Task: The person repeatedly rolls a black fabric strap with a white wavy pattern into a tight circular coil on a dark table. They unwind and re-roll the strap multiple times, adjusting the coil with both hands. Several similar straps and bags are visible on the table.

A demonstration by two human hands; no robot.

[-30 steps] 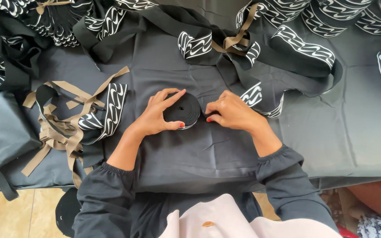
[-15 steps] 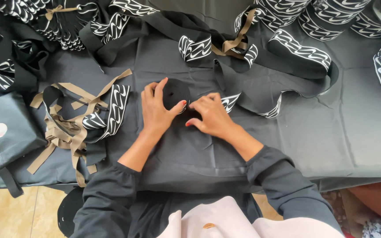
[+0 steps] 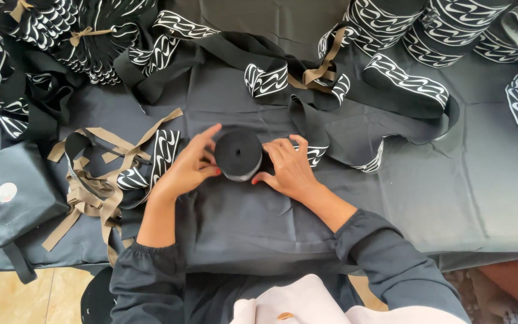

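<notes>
So both hands are cupped around a small tight roll of black elastic band [image 3: 238,153] sitting near the middle of the dark cloth-covered table [image 3: 487,198], standing on its flat side so you're looking down at the coiled end. The left hand [image 3: 188,165] sits at its 9 o'clock with fingers spread and curved, tips pressing the side of the roll; the right hand [image 3: 288,167] is at 3 o'clock doing the same, fingers half curled, loosely bracing the roll more than clamping it. The roll looks matte black on top with a paler edge showing low on the wall at 6 o'clock. My guess is it's light and soft with a bit of squish, and springy enough that the coil will want to unwind if you let go, so the round outer wall is the place to grip, with a thumb over the loose tail; I can't tell where that tail actually is. A loose run of black webbing with white wave print [image 3: 403,81] trails off at 2 o'clock, a tangle of tan straps [image 3: 94,192] lies at 9 o'clock, a black pouch with a round badge [image 3: 13,195] sits further out that way, and big printed rolls [image 3: 451,36] stack up at 1 o'clock.
</notes>
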